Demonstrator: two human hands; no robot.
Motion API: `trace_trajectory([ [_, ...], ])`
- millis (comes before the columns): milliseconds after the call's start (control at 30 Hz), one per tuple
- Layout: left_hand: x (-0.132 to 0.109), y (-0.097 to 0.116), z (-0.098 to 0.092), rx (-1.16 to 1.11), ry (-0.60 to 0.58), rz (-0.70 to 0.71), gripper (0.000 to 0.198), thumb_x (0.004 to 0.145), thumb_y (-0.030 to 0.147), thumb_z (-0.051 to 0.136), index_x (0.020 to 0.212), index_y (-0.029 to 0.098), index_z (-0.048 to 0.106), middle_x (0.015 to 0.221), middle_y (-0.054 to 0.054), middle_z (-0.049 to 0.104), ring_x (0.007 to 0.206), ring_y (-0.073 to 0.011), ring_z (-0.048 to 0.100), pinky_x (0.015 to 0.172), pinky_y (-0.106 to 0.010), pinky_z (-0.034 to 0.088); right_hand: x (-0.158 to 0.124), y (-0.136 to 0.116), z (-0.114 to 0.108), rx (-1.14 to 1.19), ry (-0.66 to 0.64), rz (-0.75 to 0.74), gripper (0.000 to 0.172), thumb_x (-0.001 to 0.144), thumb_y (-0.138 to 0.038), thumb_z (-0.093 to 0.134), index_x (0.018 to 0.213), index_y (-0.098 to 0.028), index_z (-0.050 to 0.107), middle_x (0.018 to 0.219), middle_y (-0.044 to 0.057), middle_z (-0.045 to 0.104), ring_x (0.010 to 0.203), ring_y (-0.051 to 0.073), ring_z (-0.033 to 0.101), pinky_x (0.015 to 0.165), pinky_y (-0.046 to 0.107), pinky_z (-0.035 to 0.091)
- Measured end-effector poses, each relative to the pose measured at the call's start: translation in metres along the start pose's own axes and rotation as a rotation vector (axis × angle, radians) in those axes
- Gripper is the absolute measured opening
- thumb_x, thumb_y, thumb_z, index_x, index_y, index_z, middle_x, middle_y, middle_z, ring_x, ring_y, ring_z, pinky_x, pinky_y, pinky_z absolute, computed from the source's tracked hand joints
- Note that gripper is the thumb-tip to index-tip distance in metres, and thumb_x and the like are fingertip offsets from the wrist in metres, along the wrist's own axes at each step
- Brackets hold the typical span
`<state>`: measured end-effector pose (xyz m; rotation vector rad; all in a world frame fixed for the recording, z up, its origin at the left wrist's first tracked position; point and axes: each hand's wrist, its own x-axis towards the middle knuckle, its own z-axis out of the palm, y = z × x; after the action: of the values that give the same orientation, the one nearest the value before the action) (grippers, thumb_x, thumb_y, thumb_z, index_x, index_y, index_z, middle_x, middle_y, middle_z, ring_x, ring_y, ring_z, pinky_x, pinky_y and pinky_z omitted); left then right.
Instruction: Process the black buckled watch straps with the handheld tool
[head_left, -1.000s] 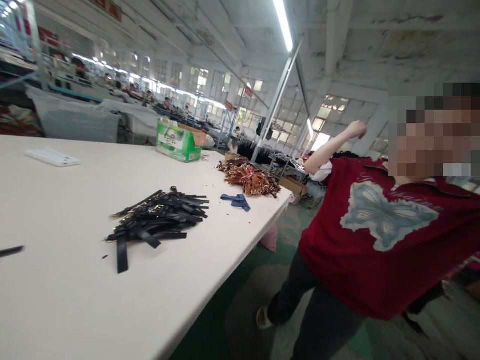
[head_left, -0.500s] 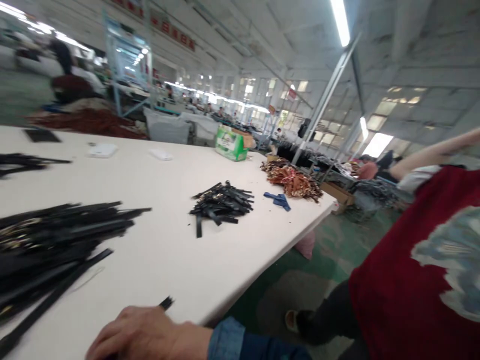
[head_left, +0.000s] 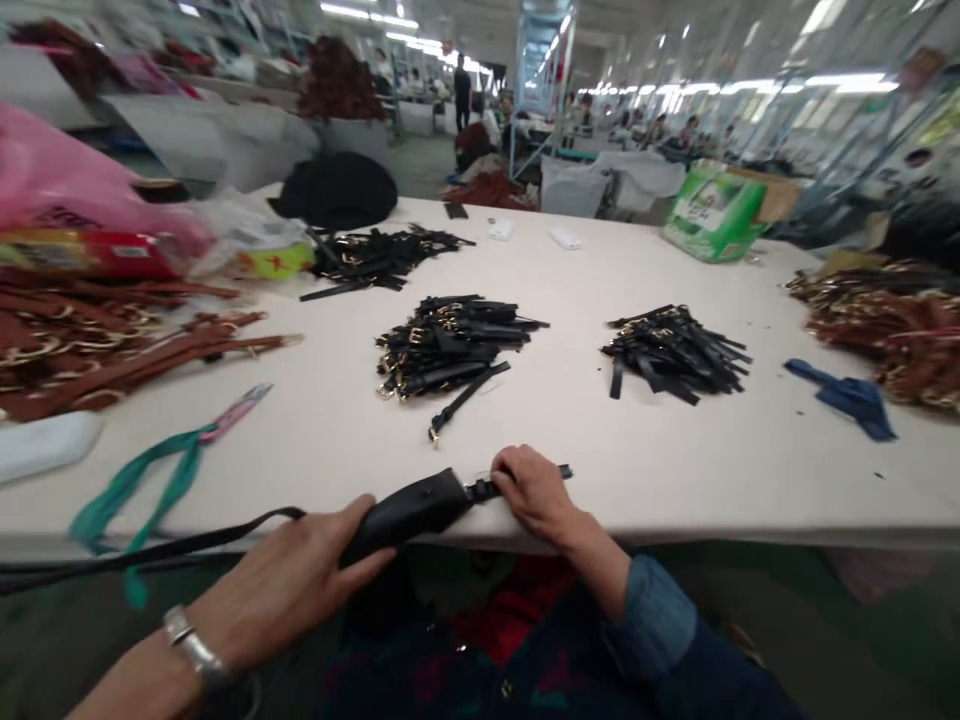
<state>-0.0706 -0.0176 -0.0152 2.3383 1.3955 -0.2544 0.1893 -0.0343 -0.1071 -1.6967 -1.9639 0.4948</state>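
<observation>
Left hand [head_left: 304, 575] around a black tool [head_left: 420, 508], perhaps; right hand [head_left: 536, 497] around a strap [head_left: 482, 491]; black pile [head_left: 454, 345], scissors [head_left: 234, 415] beyond.

Left hand [head_left: 304, 570] has appeared, holding a black object [head_left: 412, 510].

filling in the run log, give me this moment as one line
left hand: holds black piece | right hand: holds short black strap | beyond: black strap pile | left side: green-handled scissors
</observation>
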Motion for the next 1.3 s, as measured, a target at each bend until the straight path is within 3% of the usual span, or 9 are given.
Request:
trace_trajectory([
  [133,-0.002,0.009,-0.005,0.061,-0.059,-0.009,0.034,0.081,0.052,0.037,0.099,0.025,0.049,0.078,-0.003,0.065,0.074,-0.0234,0.062,0.063,-0.031,0.041,-0.001,0.0,-0.003,-0.014,-0.004,-0.016,0.009,0.086,-0.025,0.046,0.081,-0.02,0.051,0.077,0.001,0.053,0.078,0.014,0.047,0.071,0.026,0.035],
  [400,0.022,0.034,-0.011,0.121,-0.041,0.039,0.031,0.079,0.05,0.04,0.094,0.023,0.049,0.08,-0.006,0.066,0.075,-0.0241,0.062,0.062,-0.03,0.04,-0.001,0.002,-0.006,-0.014,-0.005,0.0,0.007,0.086,-0.024,0.045,0.085,-0.021,0.052,0.079,0.001,0.055,0.077,0.014,0.049,0.07,0.025,0.034],
  [733,0.021,0.032,-0.032,0.233,-0.066,0.081,0.031,0.079,0.05,0.04,0.093,0.025,0.051,0.078,-0.006,0.065,0.072,-0.0243,0.061,0.059,-0.031,0.04,0.001,0.004,-0.006,0.068,0.008,0.045,0.008,0.086,-0.025,0.046,0.084,-0.022,0.053,0.077,0.0,0.057,0.074,0.014,0.051,0.067,0.024,0.033],
  [1067,0.047,0.082,-0.043,0.387,-0.136,0.134,0.027,0.078,0.042,0.043,0.093,0.021,0.052,0.081,-0.01,0.065,0.076,-0.0277,0.061,0.063,-0.035,0.043,0.002,0.009,-0.002,0.182,0.096,0.113,0.01,0.087,-0.026,0.043,0.081,-0.021,0.051,0.073,-0.001,0.055,0.069,0.013,0.05,0.064,0.023,0.034],
  [1300,0.045,0.064,-0.048,0.358,-0.145,0.13,0.03,0.077,0.047,0.043,0.091,0.021,0.053,0.078,-0.008,0.064,0.073,-0.0255,0.06,0.062,-0.033,0.043,-0.001,0.01,-0.011,0.298,0.12,0.064,0.011,0.082,-0.016,0.043,0.085,-0.02,0.053,0.08,0.001,0.057,0.077,0.014,0.05,0.073,0.026,0.038],
])
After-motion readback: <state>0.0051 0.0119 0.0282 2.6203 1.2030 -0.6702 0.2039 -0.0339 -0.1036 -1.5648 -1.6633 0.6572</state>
